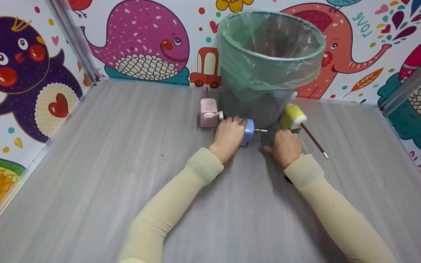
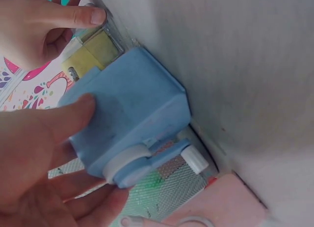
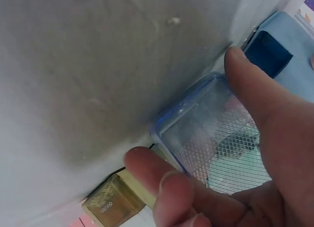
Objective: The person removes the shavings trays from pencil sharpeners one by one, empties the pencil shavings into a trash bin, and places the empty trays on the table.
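Blue plastic, box-shaped pencil sharpener point(image 2: 135, 97) with a white-collared crank point(image 2: 168, 153) is in front of the grey mesh bin point(image 1: 256, 109), the left hand point(image 1: 228, 136) curling its fingers round the smooth body; near its hollow slot point(image 3: 266, 56), the right hand point(image 1: 287, 148) grips a clear, round-cornered plastic drawer point(image 3: 196, 131) between thumb and fingers

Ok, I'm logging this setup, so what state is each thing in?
Blue sharpener: drawer slot open, gripped by left hand.
Its pencil: partly sticking out.
Clear drawer: out of the sharpener, held by right hand.
Pink sharpener: upright.
Yellow sharpener: brown pencil inserted.
Bin: upright, lined with green bag.
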Demonstrator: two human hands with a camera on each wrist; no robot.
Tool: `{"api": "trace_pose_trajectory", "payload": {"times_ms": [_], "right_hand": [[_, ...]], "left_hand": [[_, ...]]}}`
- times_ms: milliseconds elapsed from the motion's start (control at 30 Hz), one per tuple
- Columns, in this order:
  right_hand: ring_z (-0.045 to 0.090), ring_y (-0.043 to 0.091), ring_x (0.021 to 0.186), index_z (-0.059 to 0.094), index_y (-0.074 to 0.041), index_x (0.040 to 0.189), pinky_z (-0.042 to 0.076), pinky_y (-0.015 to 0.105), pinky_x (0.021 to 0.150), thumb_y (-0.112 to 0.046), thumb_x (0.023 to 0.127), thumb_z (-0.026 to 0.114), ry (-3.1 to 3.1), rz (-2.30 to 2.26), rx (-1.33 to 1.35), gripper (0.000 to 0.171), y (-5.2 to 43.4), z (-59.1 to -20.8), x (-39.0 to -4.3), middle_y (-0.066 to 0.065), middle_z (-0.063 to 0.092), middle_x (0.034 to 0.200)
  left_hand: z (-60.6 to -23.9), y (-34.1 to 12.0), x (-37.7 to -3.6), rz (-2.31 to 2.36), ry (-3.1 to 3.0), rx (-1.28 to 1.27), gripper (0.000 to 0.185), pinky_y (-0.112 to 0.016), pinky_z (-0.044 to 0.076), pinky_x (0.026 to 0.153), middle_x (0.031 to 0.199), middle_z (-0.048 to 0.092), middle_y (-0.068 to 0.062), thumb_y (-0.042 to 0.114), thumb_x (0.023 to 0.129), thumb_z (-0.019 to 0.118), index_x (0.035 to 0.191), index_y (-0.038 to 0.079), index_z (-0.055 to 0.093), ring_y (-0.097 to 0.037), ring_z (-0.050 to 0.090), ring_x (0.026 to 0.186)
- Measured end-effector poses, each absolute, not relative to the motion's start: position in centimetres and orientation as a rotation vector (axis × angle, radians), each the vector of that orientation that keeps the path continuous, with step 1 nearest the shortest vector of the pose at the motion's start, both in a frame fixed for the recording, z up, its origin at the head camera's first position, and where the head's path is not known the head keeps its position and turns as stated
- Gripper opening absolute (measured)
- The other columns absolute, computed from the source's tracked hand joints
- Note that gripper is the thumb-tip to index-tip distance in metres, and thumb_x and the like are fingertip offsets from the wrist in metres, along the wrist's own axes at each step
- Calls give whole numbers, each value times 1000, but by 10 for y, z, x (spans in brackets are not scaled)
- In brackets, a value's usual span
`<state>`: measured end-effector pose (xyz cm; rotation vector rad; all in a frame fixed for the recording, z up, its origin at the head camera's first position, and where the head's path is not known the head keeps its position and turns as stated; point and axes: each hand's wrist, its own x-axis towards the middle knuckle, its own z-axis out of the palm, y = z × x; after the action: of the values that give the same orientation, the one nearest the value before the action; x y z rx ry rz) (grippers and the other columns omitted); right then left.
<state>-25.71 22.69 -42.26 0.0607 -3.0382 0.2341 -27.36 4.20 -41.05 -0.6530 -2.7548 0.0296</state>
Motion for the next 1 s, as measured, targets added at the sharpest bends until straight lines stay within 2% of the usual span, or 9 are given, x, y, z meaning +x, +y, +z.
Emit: {"api": "trace_pose_trajectory", "payload": {"times_ms": [200, 767, 900, 1000], "right_hand": [[71, 47, 76, 67, 15, 91, 58, 57, 66, -43, 74, 87, -3007, 131, 77, 63, 227, -424, -259, 30, 69, 86], [62, 30, 62, 67, 11, 89, 59, 54, 66, -41, 75, 87, -3032, 233, 90, 58, 228, -424, -263, 22, 66, 77], [64, 31, 63, 67, 12, 88, 58, 54, 65, -42, 74, 87, -3023, 231, 103, 59, 229, -424, -263, 23, 66, 77], [68, 38, 68, 66, 13, 89, 58, 56, 67, -43, 73, 88, -3015, 220, 110, 62, 228, -425, -263, 25, 67, 80]], "left_hand": [[-410, 42, -273, 64, -2788, -655, 54, -36, 54, 91, 125, 68, -8, 37, 91, 70, 139, 15, 60, -24, 67, 108], [-409, 43, -274, 63, -2802, -658, 49, -37, 54, 90, 125, 68, -9, 35, 92, 68, 137, 16, 61, -26, 67, 107], [-410, 43, -274, 79, -2792, -652, 48, -37, 55, 88, 123, 69, -8, 34, 93, 68, 136, 16, 62, -25, 68, 106], [-410, 43, -274, 84, -2797, -647, 49, -36, 54, 88, 124, 69, -8, 35, 92, 68, 137, 17, 61, -25, 68, 107]]}}
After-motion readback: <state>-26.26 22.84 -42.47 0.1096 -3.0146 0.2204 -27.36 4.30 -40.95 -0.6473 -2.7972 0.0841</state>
